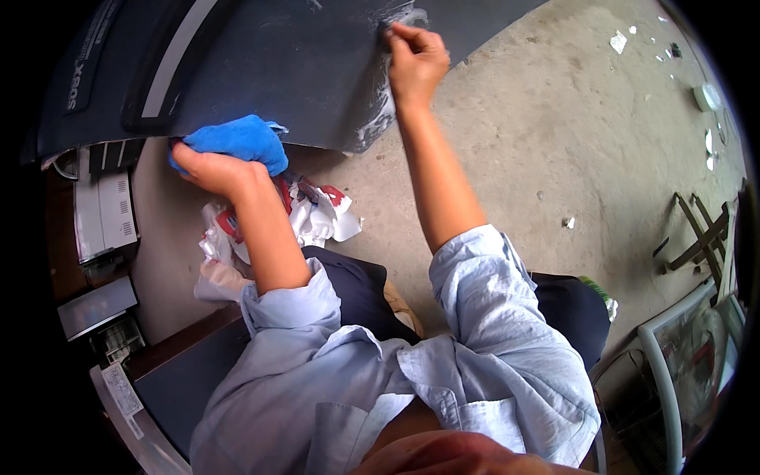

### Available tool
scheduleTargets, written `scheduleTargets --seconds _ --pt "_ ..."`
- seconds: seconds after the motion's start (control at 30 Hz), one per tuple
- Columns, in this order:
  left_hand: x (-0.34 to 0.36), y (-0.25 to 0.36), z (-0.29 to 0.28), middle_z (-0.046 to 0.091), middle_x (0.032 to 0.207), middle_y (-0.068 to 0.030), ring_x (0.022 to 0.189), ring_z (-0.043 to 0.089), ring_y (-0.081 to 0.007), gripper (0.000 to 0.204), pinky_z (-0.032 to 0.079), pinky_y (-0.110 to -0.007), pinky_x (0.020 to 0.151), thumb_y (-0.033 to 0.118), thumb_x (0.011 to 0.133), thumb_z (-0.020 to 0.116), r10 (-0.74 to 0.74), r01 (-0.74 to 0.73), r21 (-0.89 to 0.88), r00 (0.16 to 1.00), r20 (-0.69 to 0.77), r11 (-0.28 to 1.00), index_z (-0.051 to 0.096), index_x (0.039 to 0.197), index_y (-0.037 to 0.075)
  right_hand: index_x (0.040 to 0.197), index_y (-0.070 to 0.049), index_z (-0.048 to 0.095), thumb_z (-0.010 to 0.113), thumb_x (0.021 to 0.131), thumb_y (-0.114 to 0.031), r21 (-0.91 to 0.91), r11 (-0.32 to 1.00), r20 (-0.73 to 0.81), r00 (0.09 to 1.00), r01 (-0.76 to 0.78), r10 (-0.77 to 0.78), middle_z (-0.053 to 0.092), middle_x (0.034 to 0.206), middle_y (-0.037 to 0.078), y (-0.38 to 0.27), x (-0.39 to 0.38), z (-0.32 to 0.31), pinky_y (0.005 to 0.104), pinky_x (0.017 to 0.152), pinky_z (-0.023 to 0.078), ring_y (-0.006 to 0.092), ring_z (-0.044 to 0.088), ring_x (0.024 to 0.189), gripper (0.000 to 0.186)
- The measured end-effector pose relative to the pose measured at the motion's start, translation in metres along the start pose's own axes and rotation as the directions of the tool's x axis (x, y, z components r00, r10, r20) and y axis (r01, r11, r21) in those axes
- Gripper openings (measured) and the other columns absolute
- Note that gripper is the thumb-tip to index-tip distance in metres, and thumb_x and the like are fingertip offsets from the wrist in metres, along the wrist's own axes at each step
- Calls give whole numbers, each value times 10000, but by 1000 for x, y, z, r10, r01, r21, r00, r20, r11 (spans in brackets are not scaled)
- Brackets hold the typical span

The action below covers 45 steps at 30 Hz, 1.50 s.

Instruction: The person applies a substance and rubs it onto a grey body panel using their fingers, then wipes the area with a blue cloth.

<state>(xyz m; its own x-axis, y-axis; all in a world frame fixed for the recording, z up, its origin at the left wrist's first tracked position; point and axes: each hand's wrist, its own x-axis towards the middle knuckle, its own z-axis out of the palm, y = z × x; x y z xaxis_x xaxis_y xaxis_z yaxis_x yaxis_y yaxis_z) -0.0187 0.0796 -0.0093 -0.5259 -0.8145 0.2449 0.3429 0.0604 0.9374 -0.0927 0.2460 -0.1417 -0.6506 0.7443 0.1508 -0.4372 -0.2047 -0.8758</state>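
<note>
A large dark panel point(285, 71), with a grey stripe and white smears along its right side, fills the upper part of the view. My left hand point(214, 170) is closed on a bunched blue cloth point(237, 142) at the panel's lower edge. My right hand point(416, 67) is pinched against the panel among the white smears, on a small dark thing too hidden to name. Crumpled white and red wrappings point(324, 214) lie on the floor below the cloth.
Boxy appliances point(103, 206) line the left. The concrete floor point(538, 142) has paper scraps and a white container point(704, 97) at the right. A wooden folding frame point(697, 237) and a grey-framed glass piece point(673, 356) stand at the right. A dark surface point(182, 372) is at lower left.
</note>
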Motion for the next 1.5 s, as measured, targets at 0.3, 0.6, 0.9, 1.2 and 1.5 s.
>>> scheduleTargets --seconds 0.3,0.6,0.9,1.2,1.5 --pt "-12 4 5 645 1199 -119 1039 643 -289 475 524 -412 916 410 910 481 -21 21 44 1000 -8 999 621 1192 54 815 -10 743 750 745 -8 14 999 -55 998 35 -34 674 797 101 20 31 -2 297 675 536 195 661 709 71" --pt "-6 0 6 647 1193 -120 1036 644 -284 472 526 -407 912 405 909 485 -23 22 12 999 49 1000 622 1187 48 875 22 750 747 778 9 -70 980 54 981 189 -185 727 790 105 6 3 5 252 705 547 139 687 723 97" --pt "-11 2 9 643 1198 -122 1036 644 -289 491 521 -406 917 407 911 475 -6 6 30 1000 -6 1000 620 1190 30 792 12 734 744 766 4 2 999 93 995 37 -37 687 768 105 -23 -6 6 283 669 542 171 675 691 29" --pt "-9 2 9 642 1209 -124 1034 644 -289 479 516 -404 933 400 915 469 3 -2 42 1000 -12 999 624 1193 42 814 6 737 720 754 31 19 999 12 999 41 -41 691 771 101 -1 24 1 292 672 536 177 671 699 67" --pt "-7 6 2 653 1184 -120 1030 646 -283 473 523 -404 923 402 913 469 -18 18 32 1000 17 999 629 1181 46 811 -2 739 736 738 13 13 1000 -37 999 10 -10 640 787 105 -4 37 5 308 658 523 213 657 696 74"
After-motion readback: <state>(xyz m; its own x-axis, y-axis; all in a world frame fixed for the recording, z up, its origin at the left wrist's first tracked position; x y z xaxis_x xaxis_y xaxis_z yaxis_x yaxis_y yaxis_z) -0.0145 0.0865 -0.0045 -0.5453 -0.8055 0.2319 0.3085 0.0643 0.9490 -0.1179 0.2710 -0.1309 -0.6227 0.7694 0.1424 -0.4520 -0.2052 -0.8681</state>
